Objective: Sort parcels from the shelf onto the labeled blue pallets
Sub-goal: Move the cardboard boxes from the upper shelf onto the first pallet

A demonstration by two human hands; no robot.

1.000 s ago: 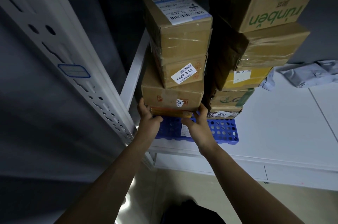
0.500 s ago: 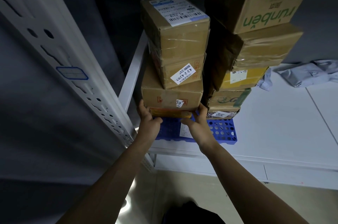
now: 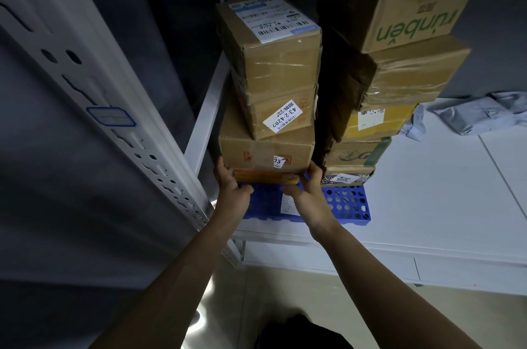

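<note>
Hands hold the near end of the left stack: left hand (image 3: 232, 194) and right hand (image 3: 309, 194) each clasp one end of a flat orange parcel (image 3: 266, 177). It lies on the blue pallet (image 3: 348, 207), beneath three brown boxes (image 3: 268, 109). A second stack (image 3: 393, 77) stands just beside.

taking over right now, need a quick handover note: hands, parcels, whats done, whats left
Left hand: grips the left end of the flat parcel under the left stack.
Right hand: grips its right end.
Both stacks stand on the blue pallet; the right stack is untouched.
Done: many parcels stacked here.
Left: unclear whether the flat parcel is going in or out. Grey bags on the white surface probably need sorting.
</note>
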